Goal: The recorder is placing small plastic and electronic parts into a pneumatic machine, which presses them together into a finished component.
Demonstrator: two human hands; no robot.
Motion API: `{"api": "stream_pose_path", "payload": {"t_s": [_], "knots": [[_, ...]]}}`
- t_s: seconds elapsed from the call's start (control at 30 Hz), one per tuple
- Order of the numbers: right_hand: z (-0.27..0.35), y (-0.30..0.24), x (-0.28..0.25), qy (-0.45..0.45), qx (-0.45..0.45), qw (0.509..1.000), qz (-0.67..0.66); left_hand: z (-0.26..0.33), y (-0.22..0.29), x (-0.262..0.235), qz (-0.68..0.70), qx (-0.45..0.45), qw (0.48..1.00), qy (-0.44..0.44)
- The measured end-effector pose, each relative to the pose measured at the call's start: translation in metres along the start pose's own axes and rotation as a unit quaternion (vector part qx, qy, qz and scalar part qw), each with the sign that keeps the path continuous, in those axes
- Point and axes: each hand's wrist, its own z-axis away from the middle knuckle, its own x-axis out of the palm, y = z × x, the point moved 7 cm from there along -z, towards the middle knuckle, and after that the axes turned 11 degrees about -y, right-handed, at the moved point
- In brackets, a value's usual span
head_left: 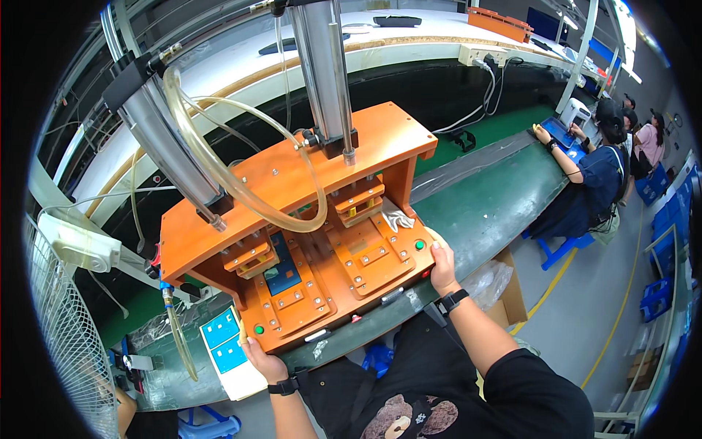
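Observation:
An orange pneumatic press (292, 186) stands on the green bench in front of me. My left hand (265, 364) lies against the left side of its base, near a green button (259, 330). On the opposite side my right hand (443, 269) touches the base near another green button (420, 245). Both hands have fingers stretched out, partly hidden by the base, with yellowish covers on some fingertips. A blue flat piece (284, 274) sits in the left fixture. The right fixture (371, 257) shows bare orange plates. A whitish crumpled cloth or glove (396, 217) lies behind it.
Blue cut-out sheets (228, 354) lie on pale board left of the press. Two cylinders (322, 69) and a looping clear hose (212, 164) rise above. A mesh guard (66, 344) stands left. A cardboard box (510, 289) is at right; a co-worker (603, 172) sits farther along the bench (497, 190).

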Motion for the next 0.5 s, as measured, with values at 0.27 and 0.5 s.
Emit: {"api": "stream_pose_path", "payload": {"t_s": [0.27,0.5], "knots": [[-0.0001,0.0012,0.0016,0.021,0.003,1.000,-0.001,-0.0002,0.0013,0.0012,0.017,-0.010,1.000,0.007],[0.0008,-0.0031,0.0036,0.006,-0.002,1.000,-0.011,0.0012,0.0024,0.0031,0.012,-0.013,1.000,0.000]]}}
